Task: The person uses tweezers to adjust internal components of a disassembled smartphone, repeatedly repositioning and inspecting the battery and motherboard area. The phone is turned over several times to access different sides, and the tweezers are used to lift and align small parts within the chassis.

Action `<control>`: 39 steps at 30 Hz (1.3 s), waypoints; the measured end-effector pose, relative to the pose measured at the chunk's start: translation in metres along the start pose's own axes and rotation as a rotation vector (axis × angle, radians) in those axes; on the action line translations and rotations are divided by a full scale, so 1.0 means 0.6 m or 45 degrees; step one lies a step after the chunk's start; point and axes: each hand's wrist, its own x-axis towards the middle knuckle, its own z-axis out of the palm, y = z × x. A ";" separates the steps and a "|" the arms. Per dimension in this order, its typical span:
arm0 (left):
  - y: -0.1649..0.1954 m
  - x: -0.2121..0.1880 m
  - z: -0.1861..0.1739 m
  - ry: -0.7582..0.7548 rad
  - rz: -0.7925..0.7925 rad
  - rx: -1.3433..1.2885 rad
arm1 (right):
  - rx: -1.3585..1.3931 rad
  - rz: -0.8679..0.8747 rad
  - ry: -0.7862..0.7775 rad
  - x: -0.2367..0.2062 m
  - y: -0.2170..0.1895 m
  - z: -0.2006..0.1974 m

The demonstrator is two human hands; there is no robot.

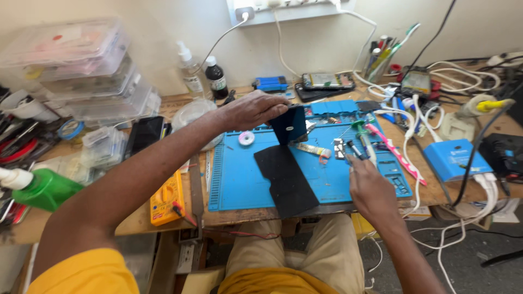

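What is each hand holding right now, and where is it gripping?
The left hand holds a dark blue phone upright by its top edge. The right hand pinches a small tool near its lower end.

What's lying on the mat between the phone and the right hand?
In the head view, a yellowish flex strip and a few small dark parts lie between the phone and the right hand.

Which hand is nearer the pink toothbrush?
Right. The right hand lies just below the pink toothbrush; the left hand holds the phone farther away.

Left hand (pixel 251 109) extended forward, fingers curled in grip; right hand (pixel 370 188) lower, pinching.
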 end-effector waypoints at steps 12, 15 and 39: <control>-0.053 0.010 0.033 0.356 -0.117 -0.177 | 0.519 -0.574 0.040 0.197 -0.088 0.033; -0.060 0.011 0.040 0.445 -0.247 -0.332 | 0.657 -0.321 -0.294 0.236 -0.109 0.055; -0.007 -0.011 0.138 0.744 -0.228 -1.787 | 1.361 -0.198 -0.608 0.186 -0.085 0.046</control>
